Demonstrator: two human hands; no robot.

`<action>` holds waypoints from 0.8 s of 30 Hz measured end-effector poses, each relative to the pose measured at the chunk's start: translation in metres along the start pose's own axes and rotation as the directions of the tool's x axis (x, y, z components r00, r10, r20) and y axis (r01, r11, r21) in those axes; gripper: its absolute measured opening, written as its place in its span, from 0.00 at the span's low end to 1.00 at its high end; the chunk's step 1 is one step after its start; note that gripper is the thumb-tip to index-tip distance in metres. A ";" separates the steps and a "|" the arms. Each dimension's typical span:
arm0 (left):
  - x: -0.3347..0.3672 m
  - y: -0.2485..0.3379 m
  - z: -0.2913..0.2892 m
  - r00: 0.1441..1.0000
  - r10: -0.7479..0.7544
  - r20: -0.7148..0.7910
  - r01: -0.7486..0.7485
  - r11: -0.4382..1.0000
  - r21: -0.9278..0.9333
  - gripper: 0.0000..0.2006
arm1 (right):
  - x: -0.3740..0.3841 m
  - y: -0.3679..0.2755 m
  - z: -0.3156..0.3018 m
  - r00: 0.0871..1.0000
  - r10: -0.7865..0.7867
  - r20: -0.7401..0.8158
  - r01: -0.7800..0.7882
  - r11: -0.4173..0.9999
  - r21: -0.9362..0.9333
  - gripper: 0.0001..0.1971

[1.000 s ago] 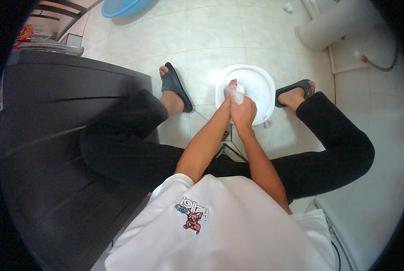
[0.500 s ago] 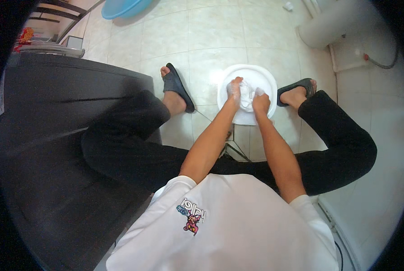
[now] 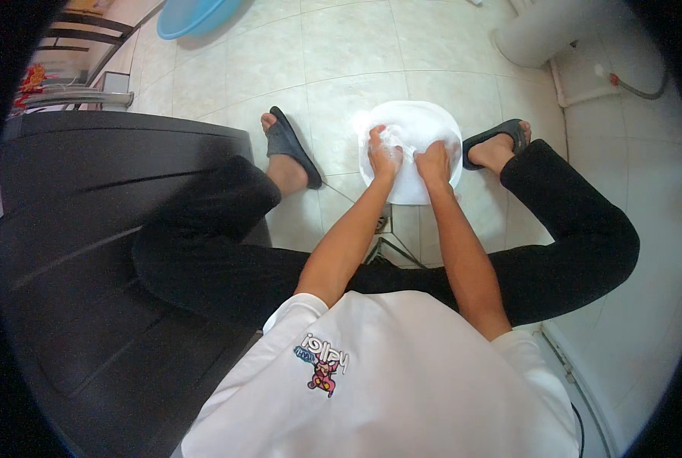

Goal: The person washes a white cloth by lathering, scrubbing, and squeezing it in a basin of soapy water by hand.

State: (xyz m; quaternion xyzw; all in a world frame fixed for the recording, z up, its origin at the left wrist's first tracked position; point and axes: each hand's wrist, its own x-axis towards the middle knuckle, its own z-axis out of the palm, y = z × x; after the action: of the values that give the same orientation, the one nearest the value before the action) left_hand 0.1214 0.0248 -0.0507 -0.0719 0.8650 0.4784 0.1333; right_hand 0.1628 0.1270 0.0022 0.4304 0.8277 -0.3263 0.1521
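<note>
On the floor between my feet stands a white, rounded-square basin [image 3: 413, 195]. Both hands are at it, with a wet white cloth [image 3: 402, 140] bunched between them. Suds cling to my left hand [image 3: 384, 156], whose fingers curl around the cloth's left side. My right hand [image 3: 434, 164] is closed, thumb toward the left, gripping the right side of the cloth. White on white blurs the line between cloth, foam and basin.
A dark slippered foot stands on each side of the basin. The large dark furniture [image 3: 120, 229] fills the left. A light blue basin [image 3: 196, 17] sits on the tiles at the far left. At the far right are a thick white pipe [image 3: 528, 42] and a thin hose [image 3: 638, 90].
My hands have moved slightly apart. The left hand's fingers have opened out somewhat, and the cloth between the hands looks flatter. The view has shifted a little.
</note>
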 end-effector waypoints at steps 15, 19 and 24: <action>0.016 0.049 -0.020 0.976 -0.041 0.215 0.172 0.751 -0.637 0.21 | 0.031 0.024 -0.004 0.910 -0.363 0.201 0.349 0.931 0.105 0.19; 0.026 0.044 -0.024 0.987 0.007 0.159 0.102 0.738 -0.667 0.21 | 0.030 0.014 -0.009 0.864 -0.493 0.105 0.399 0.797 0.454 0.18; 0.023 0.062 -0.022 0.972 0.050 0.228 0.119 0.734 -0.669 0.21 | 0.035 0.019 -0.014 0.835 -0.530 0.147 0.397 0.766 0.505 0.21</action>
State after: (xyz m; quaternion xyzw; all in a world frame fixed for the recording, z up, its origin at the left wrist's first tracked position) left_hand 0.0800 0.0394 0.0039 -0.0757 0.6080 0.7629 0.2063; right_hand 0.1578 0.1661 -0.0135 0.1824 0.7784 -0.5958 0.0769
